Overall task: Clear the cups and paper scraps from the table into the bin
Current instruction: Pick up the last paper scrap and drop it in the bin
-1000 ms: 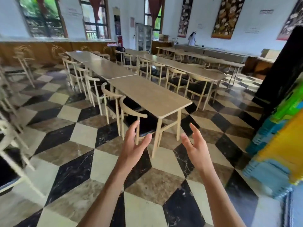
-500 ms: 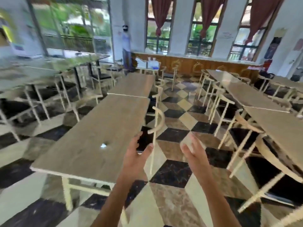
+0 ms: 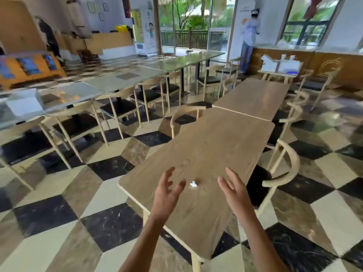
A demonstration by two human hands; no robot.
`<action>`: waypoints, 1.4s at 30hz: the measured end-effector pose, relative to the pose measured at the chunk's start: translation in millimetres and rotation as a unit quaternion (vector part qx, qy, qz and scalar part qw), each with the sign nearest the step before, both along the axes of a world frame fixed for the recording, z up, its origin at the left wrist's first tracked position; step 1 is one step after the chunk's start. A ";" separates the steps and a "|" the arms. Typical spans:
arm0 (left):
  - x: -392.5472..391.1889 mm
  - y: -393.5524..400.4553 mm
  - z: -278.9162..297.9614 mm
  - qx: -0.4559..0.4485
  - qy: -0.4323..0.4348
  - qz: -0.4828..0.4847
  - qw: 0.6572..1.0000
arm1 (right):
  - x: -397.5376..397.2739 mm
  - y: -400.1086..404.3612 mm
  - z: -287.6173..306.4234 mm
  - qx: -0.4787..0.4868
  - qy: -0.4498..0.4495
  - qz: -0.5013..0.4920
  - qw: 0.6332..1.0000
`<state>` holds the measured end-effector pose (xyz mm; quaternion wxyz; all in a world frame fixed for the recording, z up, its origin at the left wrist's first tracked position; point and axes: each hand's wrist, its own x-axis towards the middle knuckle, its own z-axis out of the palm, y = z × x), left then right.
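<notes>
A small white paper scrap (image 3: 193,184) lies on the near end of a light wooden table (image 3: 214,146). My left hand (image 3: 167,190) hovers just left of the scrap, fingers spread, holding nothing. On the other side, my right hand (image 3: 232,188) is raised with the palm turned inward and fingers apart, also empty. Both hands are above the tabletop, not touching the scrap. No cup and no bin are in view.
A wooden armchair (image 3: 282,173) stands at the table's right side and another chair (image 3: 184,118) at its far left. A second wooden table (image 3: 253,97) joins the far end. Glass-topped tables (image 3: 94,89) with chairs run along the left. A person (image 3: 249,36) stands by the far wall.
My view has swung left across the room from one table row to another. The table with the paper scrap now lies directly under my hands, which stay raised and open.
</notes>
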<state>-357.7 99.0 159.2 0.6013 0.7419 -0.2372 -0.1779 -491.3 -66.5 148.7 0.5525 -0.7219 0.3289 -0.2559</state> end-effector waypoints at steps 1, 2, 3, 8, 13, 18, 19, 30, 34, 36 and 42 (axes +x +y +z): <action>10.0 -7.6 -4.7 0.007 0.003 0.004 1.000 | 13.1 -9.0 -6.1 0.005 0.004 0.005 1.000; 19.9 -14.6 -9.6 0.013 0.007 0.008 1.000 | 25.9 -16.4 -12.0 0.012 0.008 0.009 1.000; 29.9 -21.4 -14.7 0.020 0.011 0.010 1.000 | 37.9 -22.2 -17.8 0.019 0.012 0.013 1.000; 85.1 -57.1 -52.7 0.057 0.041 0.004 0.998 | 96.5 -51.3 -59.6 0.054 0.057 0.013 0.997; 134.3 -101.7 -113.3 0.111 0.107 -0.022 0.988 | 143.6 -76.7 -114.3 0.119 0.121 -0.030 0.985; 163.3 -144.0 -163.5 0.176 0.172 -0.054 0.968 | 173.5 -86.4 -161.0 0.206 0.159 -0.087 0.962; 167.8 -150.8 -171.7 0.190 0.180 -0.065 0.963 | 179.2 -88.2 -168.6 0.217 0.171 -0.092 0.957; 186.3 -195.5 -225.7 0.260 0.211 -0.144 0.931 | 228.0 -91.1 -213.8 0.283 0.222 -0.167 0.918; 189.2 -207.6 -230.8 0.281 0.190 -0.144 0.930 | 235.7 -91.9 -220.4 0.265 0.214 -0.169 0.925; 189.0 -210.7 -231.0 0.270 0.193 -0.144 0.932 | 234.8 -91.8 -221.3 0.259 0.206 -0.168 0.929; 185.9 -222.0 -218.3 0.234 0.165 -0.178 0.941 | 221.2 -99.3 -210.1 0.233 0.165 -0.197 0.938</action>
